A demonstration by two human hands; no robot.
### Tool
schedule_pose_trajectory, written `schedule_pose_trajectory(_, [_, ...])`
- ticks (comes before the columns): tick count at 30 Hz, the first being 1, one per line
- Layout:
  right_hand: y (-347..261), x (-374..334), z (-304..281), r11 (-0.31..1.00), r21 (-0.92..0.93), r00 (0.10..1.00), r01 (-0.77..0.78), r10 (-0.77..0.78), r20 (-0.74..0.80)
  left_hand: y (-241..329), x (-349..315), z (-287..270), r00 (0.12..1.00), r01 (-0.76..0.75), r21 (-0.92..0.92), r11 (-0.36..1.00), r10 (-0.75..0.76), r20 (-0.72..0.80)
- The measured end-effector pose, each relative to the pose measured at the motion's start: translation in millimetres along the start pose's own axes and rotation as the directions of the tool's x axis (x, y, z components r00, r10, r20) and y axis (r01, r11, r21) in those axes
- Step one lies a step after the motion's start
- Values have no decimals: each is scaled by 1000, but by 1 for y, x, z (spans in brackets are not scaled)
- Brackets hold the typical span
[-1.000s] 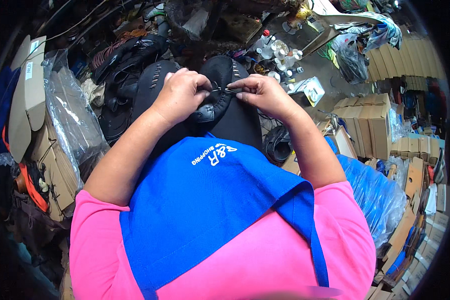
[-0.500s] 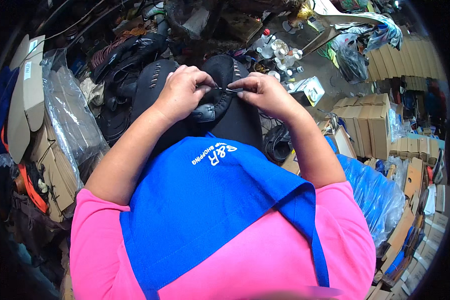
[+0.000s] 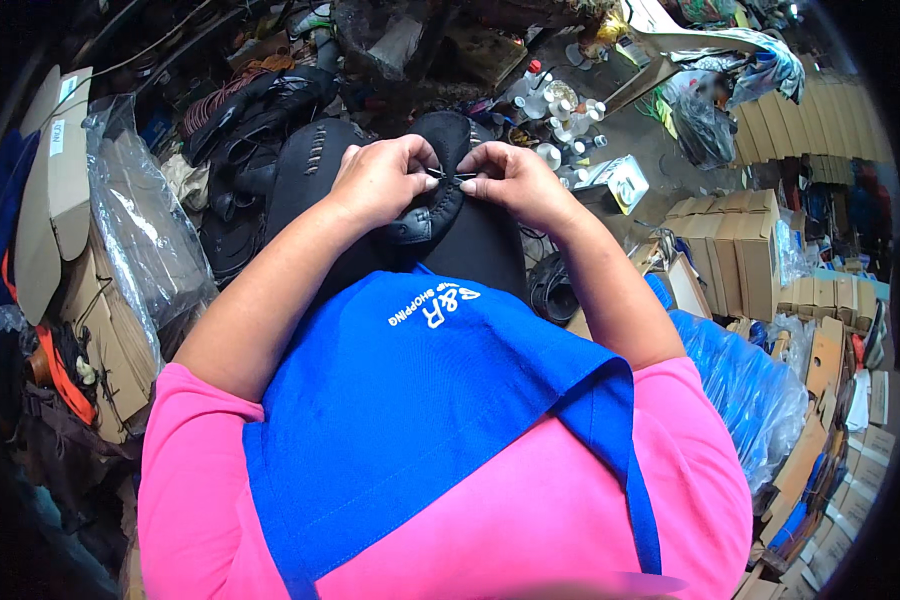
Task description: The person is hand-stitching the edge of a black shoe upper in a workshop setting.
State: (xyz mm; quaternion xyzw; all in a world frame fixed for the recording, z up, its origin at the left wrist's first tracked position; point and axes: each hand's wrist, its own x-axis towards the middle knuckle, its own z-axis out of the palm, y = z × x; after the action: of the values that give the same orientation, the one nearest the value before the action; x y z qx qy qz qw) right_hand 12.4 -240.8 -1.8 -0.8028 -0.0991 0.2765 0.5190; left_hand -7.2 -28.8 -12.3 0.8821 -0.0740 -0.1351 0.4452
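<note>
A black stitched piece [image 3: 438, 135], which looks like a shoe upper, rests between my knees over my black trousers. Its seam curves down to a shiny dark strip [image 3: 408, 227] near my lap. On the left side of that seam, my left hand [image 3: 378, 185] pinches a thin, bright needle-like sliver between thumb and forefinger. Opposite it, my right hand [image 3: 520, 187] has thumb and forefinger closed on another thin, light needle-like sliver at the seam. Only a few centimetres separate the fingertips. The fine thread, if any, is too small to make out.
Beyond my right hand stand several white bottles [image 3: 562, 110] and a white tin [image 3: 620, 182]. Cardboard boxes [image 3: 735, 245] and a blue plastic-wrapped bundle [image 3: 735, 390] are at right. Plastic-covered cardboard [image 3: 135, 210] and dark shoes [image 3: 232, 240] lie at left.
Both hands have shifted slightly, and my right fingers now curl more beside the seam. The far end of the black piece stands more upright between my hands.
</note>
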Motion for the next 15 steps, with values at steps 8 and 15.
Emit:
schedule_pose_trajectory(8, [-6, 5, -5, 997, -71, 999, 4, -1, 45, -8, 13, 5, 997, -36, -177, 983, 49, 66])
schedule_pose_trajectory(15, [0, -4, -16, 977, -158, 988, 143, -151, -38, -6, -4, -14, 975, -219, 28, 975, 220, -36])
